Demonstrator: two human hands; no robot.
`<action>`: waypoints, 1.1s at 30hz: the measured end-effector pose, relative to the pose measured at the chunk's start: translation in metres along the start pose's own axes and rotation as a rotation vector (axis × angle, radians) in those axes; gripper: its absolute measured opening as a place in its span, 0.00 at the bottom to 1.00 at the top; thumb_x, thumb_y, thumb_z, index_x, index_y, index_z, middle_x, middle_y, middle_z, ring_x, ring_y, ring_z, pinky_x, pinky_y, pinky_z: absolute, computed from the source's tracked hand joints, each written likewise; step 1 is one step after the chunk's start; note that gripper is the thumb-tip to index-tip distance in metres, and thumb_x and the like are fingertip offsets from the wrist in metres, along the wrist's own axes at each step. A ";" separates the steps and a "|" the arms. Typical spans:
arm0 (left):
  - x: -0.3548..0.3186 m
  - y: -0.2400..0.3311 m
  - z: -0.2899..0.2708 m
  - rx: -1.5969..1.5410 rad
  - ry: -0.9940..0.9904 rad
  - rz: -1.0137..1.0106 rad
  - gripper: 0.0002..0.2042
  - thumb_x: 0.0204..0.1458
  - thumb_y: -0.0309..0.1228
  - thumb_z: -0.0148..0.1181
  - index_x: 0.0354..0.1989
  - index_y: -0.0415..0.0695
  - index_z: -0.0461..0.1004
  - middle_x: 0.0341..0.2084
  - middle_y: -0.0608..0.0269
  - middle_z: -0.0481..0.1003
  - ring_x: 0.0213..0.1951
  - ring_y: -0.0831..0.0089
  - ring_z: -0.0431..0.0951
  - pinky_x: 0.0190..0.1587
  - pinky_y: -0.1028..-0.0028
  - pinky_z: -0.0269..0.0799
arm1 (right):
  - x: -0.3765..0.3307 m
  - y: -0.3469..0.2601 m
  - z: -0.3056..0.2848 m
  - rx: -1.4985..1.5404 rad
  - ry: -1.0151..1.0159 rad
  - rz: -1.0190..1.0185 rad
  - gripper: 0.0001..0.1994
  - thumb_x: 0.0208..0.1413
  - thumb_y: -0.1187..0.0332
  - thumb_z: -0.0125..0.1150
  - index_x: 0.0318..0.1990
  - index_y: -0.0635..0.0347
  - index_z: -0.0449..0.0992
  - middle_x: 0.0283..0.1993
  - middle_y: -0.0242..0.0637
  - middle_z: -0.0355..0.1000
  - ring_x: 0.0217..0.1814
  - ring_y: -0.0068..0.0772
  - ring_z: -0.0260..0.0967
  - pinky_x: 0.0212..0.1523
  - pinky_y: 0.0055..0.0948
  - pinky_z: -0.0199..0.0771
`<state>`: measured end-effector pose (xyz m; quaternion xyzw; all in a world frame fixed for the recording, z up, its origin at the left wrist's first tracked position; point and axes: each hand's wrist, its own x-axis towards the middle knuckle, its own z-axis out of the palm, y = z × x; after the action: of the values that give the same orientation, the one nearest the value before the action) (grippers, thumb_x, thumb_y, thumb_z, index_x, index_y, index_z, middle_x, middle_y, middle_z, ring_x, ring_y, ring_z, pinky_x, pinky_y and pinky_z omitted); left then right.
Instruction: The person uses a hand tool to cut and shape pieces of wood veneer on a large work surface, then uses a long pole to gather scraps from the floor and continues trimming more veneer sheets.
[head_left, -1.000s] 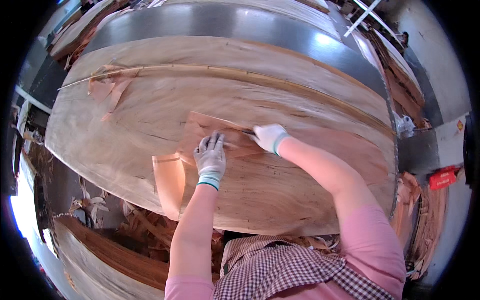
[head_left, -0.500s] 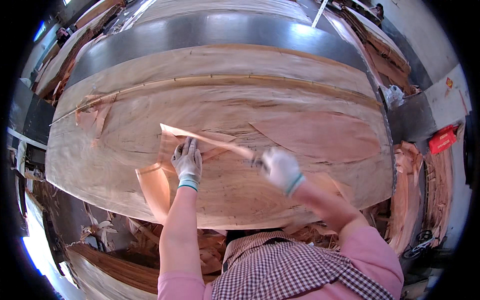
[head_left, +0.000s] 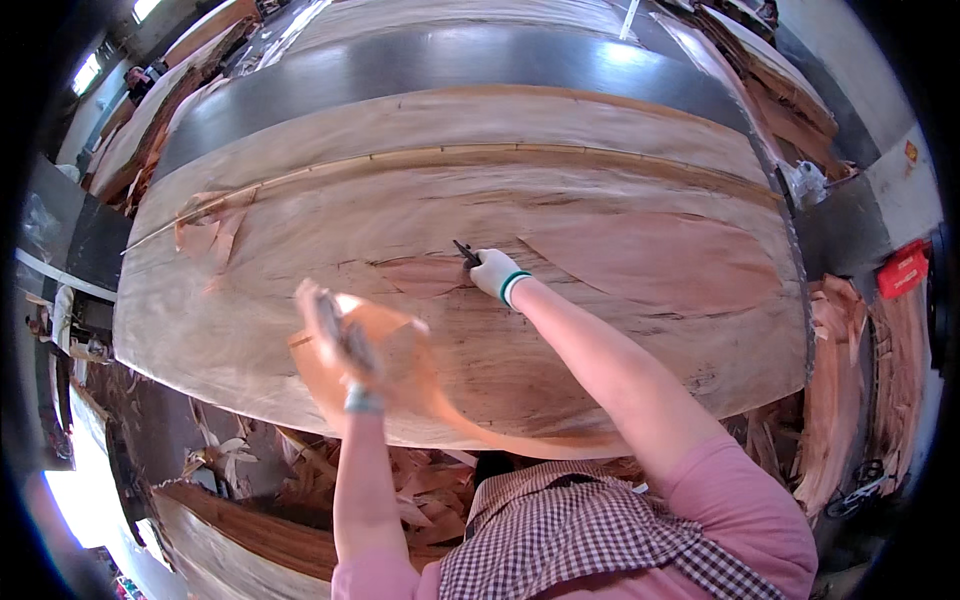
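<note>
The thin, curling orange-brown strip of wood veneer [head_left: 400, 370] was raised above the near edge of the wide sheet of pale veneer [head_left: 560, 290], pinched in the closed fingers of the gloved left hand [head_left: 345, 340], its tail trailing down toward the person's checked apron [head_left: 560, 540]. So thin a strip could have split along its grain if pulled sharply. The gloved right hand [head_left: 498, 275] rested on the sheet with its fingers curled around a small dark blade-like tool [head_left: 466, 253]; a slip could have scored the good sheet. Motion blur smeared the left hand, so its grip was hard to read, and the tool's shape stayed unclear. The worktop beneath was covered.
</note>
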<state>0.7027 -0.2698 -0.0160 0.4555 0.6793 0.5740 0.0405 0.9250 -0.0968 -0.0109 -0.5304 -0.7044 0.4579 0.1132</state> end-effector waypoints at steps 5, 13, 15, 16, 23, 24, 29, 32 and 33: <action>-0.113 0.019 -0.210 0.076 0.564 -0.476 0.35 0.56 0.42 0.53 0.66 0.40 0.43 0.54 0.51 0.65 0.54 0.63 0.68 0.57 0.64 0.67 | -0.003 0.002 0.002 -0.136 0.015 -0.020 0.15 0.55 0.62 0.49 0.39 0.63 0.76 0.38 0.54 0.73 0.42 0.53 0.72 0.43 0.43 0.69; -0.091 -0.017 -0.125 0.762 -0.156 -0.130 0.26 0.56 0.40 0.50 0.59 0.44 0.51 0.46 0.53 0.68 0.47 0.64 0.71 0.50 0.64 0.68 | -0.025 -0.030 -0.055 0.065 0.041 -0.317 0.16 0.52 0.63 0.53 0.46 0.58 0.74 0.41 0.46 0.75 0.41 0.43 0.72 0.42 0.34 0.69; -0.077 -0.002 -0.093 0.832 -0.297 -0.005 0.23 0.56 0.39 0.49 0.57 0.45 0.53 0.44 0.54 0.69 0.45 0.64 0.71 0.48 0.64 0.68 | -0.038 -0.038 -0.096 0.235 0.157 -0.426 0.15 0.54 0.59 0.56 0.44 0.58 0.74 0.37 0.41 0.75 0.36 0.35 0.71 0.37 0.30 0.68; -0.072 0.006 -0.081 0.867 -0.357 0.036 0.22 0.56 0.39 0.49 0.56 0.45 0.54 0.43 0.54 0.69 0.44 0.64 0.72 0.47 0.64 0.68 | -0.040 -0.041 -0.127 0.341 0.211 -0.416 0.15 0.53 0.58 0.57 0.43 0.57 0.74 0.34 0.38 0.74 0.33 0.31 0.69 0.33 0.28 0.66; -0.071 0.018 -0.079 1.152 -0.654 0.089 0.15 0.56 0.37 0.46 0.50 0.49 0.62 0.36 0.56 0.72 0.38 0.65 0.74 0.41 0.64 0.69 | -0.005 -0.038 -0.336 0.931 0.510 -0.327 0.17 0.53 0.52 0.60 0.37 0.58 0.73 0.21 0.30 0.68 0.15 0.20 0.60 0.14 0.23 0.57; -0.074 0.015 -0.086 1.197 -0.682 0.082 0.14 0.56 0.37 0.46 0.49 0.49 0.63 0.35 0.56 0.72 0.37 0.65 0.74 0.41 0.64 0.69 | 0.009 -0.042 -0.358 0.981 0.560 -0.313 0.18 0.53 0.52 0.60 0.38 0.59 0.73 0.22 0.30 0.68 0.16 0.21 0.62 0.14 0.23 0.59; -0.097 0.019 -0.139 1.385 -0.843 0.022 0.11 0.56 0.35 0.44 0.45 0.52 0.68 0.31 0.57 0.74 0.32 0.66 0.75 0.36 0.64 0.70 | 0.077 -0.063 -0.452 0.976 0.641 -0.364 0.17 0.54 0.53 0.57 0.44 0.54 0.71 0.24 0.30 0.70 0.20 0.23 0.66 0.16 0.25 0.63; -0.113 0.032 -0.174 1.474 -0.936 -0.035 0.11 0.56 0.34 0.43 0.43 0.53 0.71 0.28 0.58 0.76 0.30 0.66 0.76 0.34 0.64 0.71 | 0.124 -0.087 -0.493 0.879 0.783 -0.399 0.23 0.54 0.51 0.56 0.52 0.57 0.66 0.26 0.33 0.71 0.21 0.26 0.67 0.19 0.29 0.66; -0.115 0.035 -0.182 1.494 -0.950 -0.049 0.11 0.56 0.34 0.43 0.42 0.54 0.72 0.27 0.58 0.76 0.29 0.66 0.77 0.33 0.64 0.71 | 0.137 -0.094 -0.507 0.805 0.799 -0.419 0.19 0.55 0.55 0.56 0.50 0.55 0.66 0.28 0.31 0.70 0.24 0.23 0.67 0.18 0.27 0.65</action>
<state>0.6841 -0.4840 0.0202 0.5384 0.7978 -0.2704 0.0223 1.1348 0.2846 0.2979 -0.4269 -0.4683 0.4217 0.6486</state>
